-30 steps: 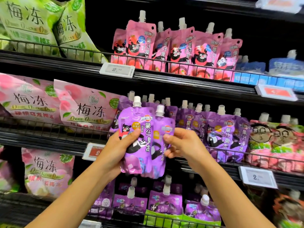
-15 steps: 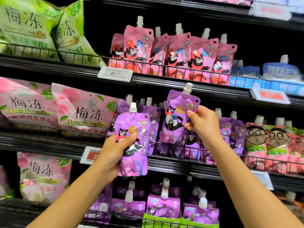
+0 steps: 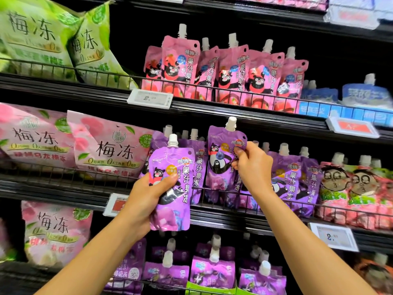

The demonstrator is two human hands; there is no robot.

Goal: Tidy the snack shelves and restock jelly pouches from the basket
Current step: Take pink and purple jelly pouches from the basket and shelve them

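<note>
Bright, even store light falls on the packs in front of me, while the shelf recesses behind them sit almost black. The glossy purple pouch (image 3: 170,188) I hold shows white glare streaks. Centre print reads fairly sharp; the far-right packs and upper-right price tag (image 3: 352,127) smear soft. Shelf lines bow toward the edges.

gap above purple pouches (image 3: 295,177) | wire rail (image 3: 223,193) blocks front | depth unclear

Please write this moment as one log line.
left hand: holds purple pouch | right hand: pinches second purple pouch above the middle shelf rail | step: placing, not released
</note>
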